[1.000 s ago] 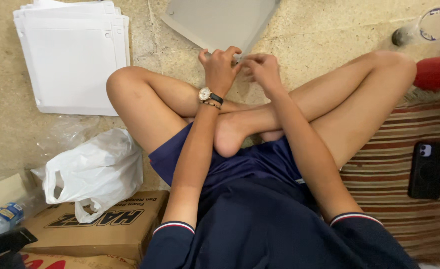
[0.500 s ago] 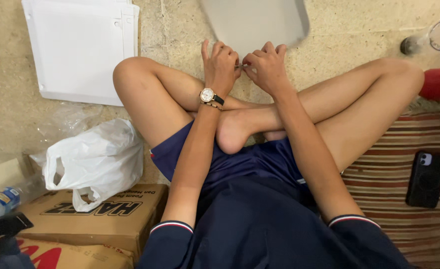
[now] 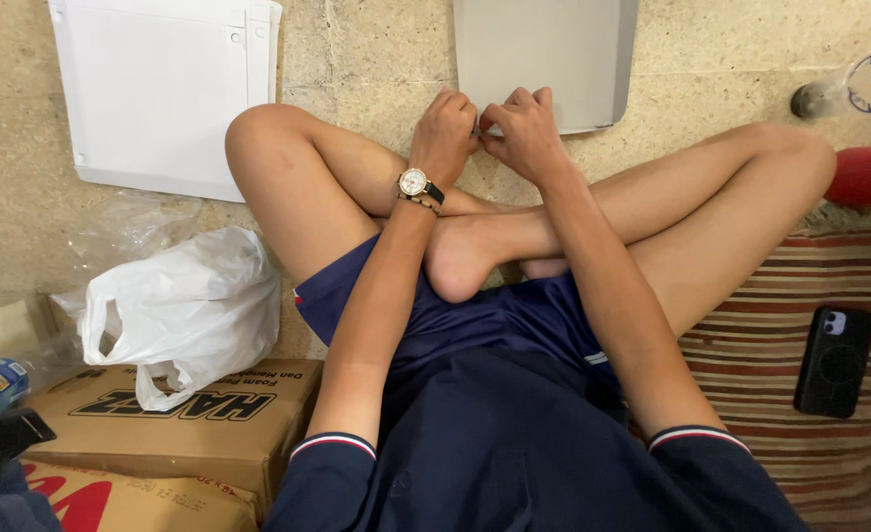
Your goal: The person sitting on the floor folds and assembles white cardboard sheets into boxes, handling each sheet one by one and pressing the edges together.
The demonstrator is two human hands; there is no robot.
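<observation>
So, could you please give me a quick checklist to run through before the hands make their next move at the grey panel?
1. Both hands at the work: ok. The left hand and right hand meet at the near edge of the grey panel.
2. What the fingertips pinch: cannot tell, it is too small and hidden between them.
3. Panel lying flat on the stone floor: ok.
4. Stack of white sheets apart from the hands: ok, it lies beyond the left knee.
5. Black phone out of the way: ok, on the striped mat at the right.
6. Wristwatch free of the panel: ok.
</observation>
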